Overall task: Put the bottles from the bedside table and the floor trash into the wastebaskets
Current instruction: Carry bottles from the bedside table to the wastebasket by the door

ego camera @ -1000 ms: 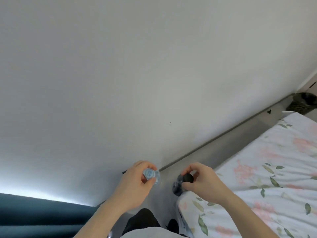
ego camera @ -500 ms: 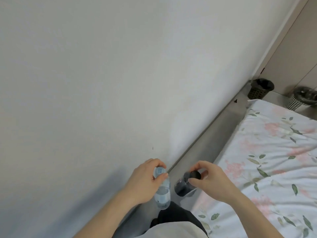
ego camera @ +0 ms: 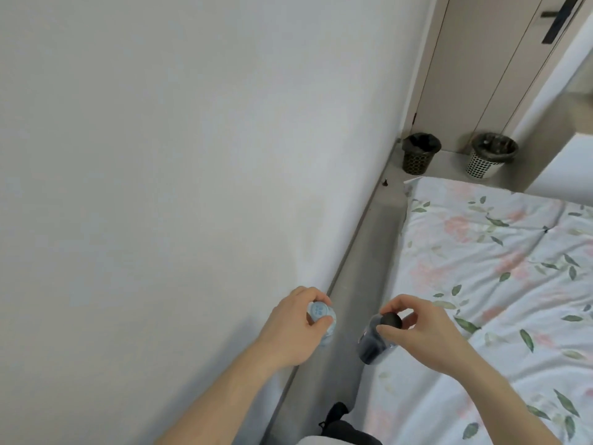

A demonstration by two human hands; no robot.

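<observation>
My left hand (ego camera: 295, 329) grips a clear water bottle (ego camera: 322, 317) by its pale blue cap, the bottle hanging down beside the wall. My right hand (ego camera: 420, 332) pinches the black cap of a dark bottle (ego camera: 373, 343), which hangs over the narrow floor strip at the bed's edge. Far ahead stand two mesh wastebaskets with black liners: a dark one (ego camera: 417, 155) in the corner by the wall and a white one (ego camera: 487, 159) to its right.
A narrow grey floor strip (ego camera: 375, 239) runs between the white wall (ego camera: 192, 155) on the left and the bed with a floral sheet (ego camera: 500, 271) on the right. Beige closet doors (ego camera: 481, 65) stand behind the baskets. A small dark speck (ego camera: 385, 182) lies near the bed's far corner.
The view has swung right and down from the bare wall, bringing both wastebaskets and more of the bed into sight. Both hands keep their bottles.
</observation>
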